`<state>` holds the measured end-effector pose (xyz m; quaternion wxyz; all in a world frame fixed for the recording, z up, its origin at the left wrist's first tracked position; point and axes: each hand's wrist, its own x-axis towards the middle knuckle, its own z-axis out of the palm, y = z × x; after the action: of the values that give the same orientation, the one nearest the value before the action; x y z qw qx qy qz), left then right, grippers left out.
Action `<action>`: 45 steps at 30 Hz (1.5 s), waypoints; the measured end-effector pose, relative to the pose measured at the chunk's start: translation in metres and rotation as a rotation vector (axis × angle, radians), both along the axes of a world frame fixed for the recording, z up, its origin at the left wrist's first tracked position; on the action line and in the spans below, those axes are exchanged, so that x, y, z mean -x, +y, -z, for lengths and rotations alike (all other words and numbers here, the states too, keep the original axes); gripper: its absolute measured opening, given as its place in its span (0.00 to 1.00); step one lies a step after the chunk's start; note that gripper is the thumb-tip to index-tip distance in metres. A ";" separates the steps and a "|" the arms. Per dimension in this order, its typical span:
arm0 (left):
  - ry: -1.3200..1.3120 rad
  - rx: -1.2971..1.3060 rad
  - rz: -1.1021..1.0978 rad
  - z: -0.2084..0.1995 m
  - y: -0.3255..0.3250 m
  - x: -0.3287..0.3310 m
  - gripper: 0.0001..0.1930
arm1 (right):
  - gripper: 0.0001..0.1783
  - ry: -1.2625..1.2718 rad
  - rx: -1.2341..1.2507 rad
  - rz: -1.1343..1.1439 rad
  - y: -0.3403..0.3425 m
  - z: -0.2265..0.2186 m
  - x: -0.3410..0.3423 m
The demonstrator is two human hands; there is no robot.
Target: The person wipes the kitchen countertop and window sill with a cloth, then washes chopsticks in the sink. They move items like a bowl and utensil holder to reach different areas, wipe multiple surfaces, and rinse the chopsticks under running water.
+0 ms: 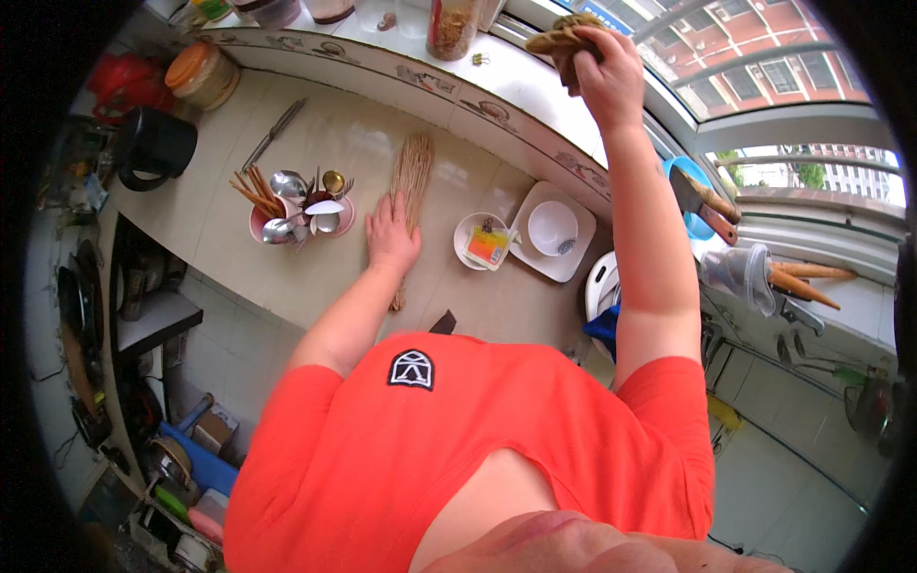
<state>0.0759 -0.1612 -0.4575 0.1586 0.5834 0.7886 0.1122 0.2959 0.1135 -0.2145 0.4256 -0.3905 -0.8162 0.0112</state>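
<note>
One dry, straw-coloured bundle of bound bristles (413, 167) is laid lengthwise on the pale beige tiled countertop (315, 277). It is covered partway along by the left hand (393, 234), set palm down with fingers extended; whether the bundle is gripped underneath cannot be told. One crumpled brown cloth (562, 43) is grasped in the raised right hand (609, 76), beside the window above the white sill (535, 105).

To the right of the bundle, two round white bowls are seen: one (468, 229) is filled by one orange-and-yellow packet (487, 248), and the other (549, 224) is stood on one squarish white tray (545, 193). To the left, several metal spoons (287, 182) and wooden chopsticks (258, 191) are gathered upright. Farther left, one black mug (158, 143) and one squat, orange-lidded jar (202, 76) are placed.
</note>
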 end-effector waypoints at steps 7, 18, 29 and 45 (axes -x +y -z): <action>0.004 -0.006 0.017 0.001 0.001 -0.002 0.40 | 0.17 -0.590 0.039 0.110 0.064 0.050 0.047; 0.021 -0.030 0.033 0.000 0.002 0.001 0.42 | 0.15 -0.685 0.054 0.127 0.085 0.049 0.072; -0.004 -0.014 0.003 0.001 0.003 0.005 0.42 | 0.13 -0.727 0.007 0.038 0.081 0.046 0.038; 0.012 -0.069 0.028 0.000 0.003 0.005 0.41 | 0.12 -0.622 -0.003 0.120 0.069 0.031 0.036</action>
<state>0.0712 -0.1582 -0.4576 0.1354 0.6002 0.7769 0.1337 0.2594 0.1822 -0.2453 0.1561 -0.4221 -0.8828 -0.1350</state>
